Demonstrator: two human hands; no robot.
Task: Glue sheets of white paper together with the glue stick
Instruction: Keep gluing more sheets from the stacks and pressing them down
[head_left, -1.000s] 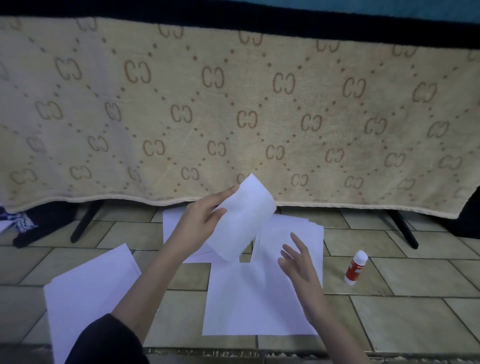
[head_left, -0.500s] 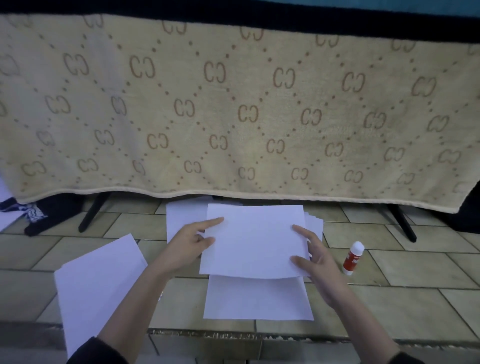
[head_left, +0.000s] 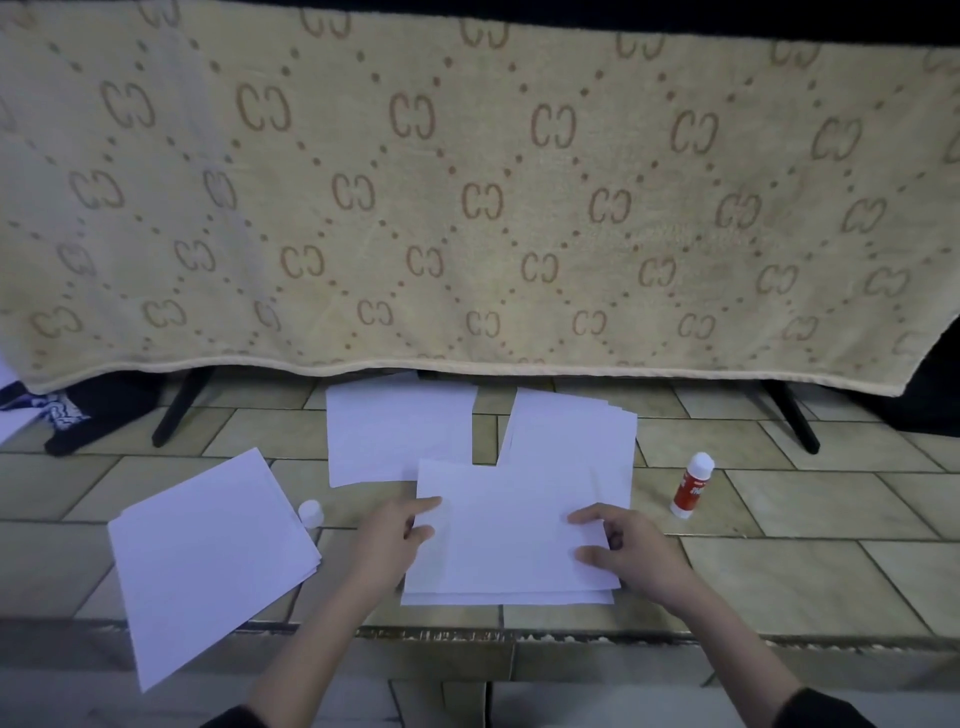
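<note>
A white sheet (head_left: 506, 525) lies on top of another sheet on the tiled floor, the lower one's edge showing just below it. My left hand (head_left: 392, 535) holds the top sheet's left edge between thumb and fingers. My right hand (head_left: 623, 545) rests on its right part with fingertips pressing down. The red glue stick (head_left: 691, 486) stands upright to the right, apart from both hands. Its white cap (head_left: 310, 513) sits on the floor left of my left hand.
A paper stack (head_left: 208, 556) lies at the left, another stack (head_left: 571, 431) and a single sheet (head_left: 395, 431) lie behind. A beige patterned blanket (head_left: 467, 208) hangs over a rack with black legs (head_left: 789, 421). A floor step edge (head_left: 467, 634) runs below the sheets.
The sheet I held up in my left hand has come down flat onto the sheet on the floor, and both hands have moved onto it at its sides.
</note>
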